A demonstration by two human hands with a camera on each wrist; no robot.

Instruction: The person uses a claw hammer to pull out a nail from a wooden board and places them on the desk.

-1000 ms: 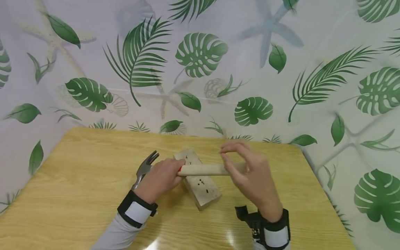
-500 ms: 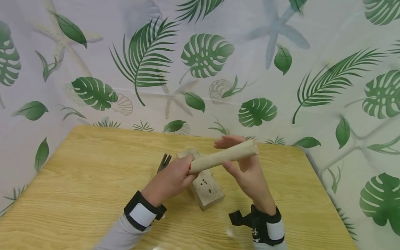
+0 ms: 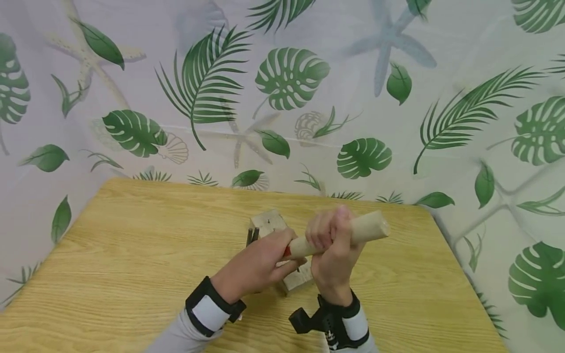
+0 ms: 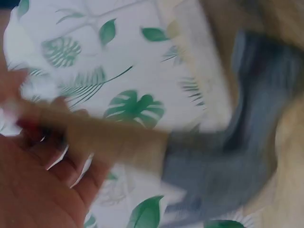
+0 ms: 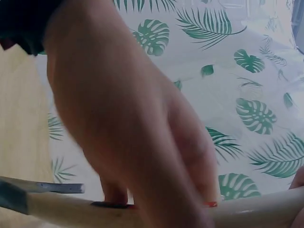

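Both hands hold a hammer (image 3: 335,235) above a wooden block (image 3: 269,223) at the middle of the table (image 3: 110,245): the left hand (image 3: 260,264) curls round the neck near the metal head, and the right hand (image 3: 331,245) wraps the pale wooden handle, its butt pointing to 3 o'clock. Judged from this, a loose grip could drop the head onto the block or fingers. A red band marks the neck; the dark claw pokes out at 9 o'clock.
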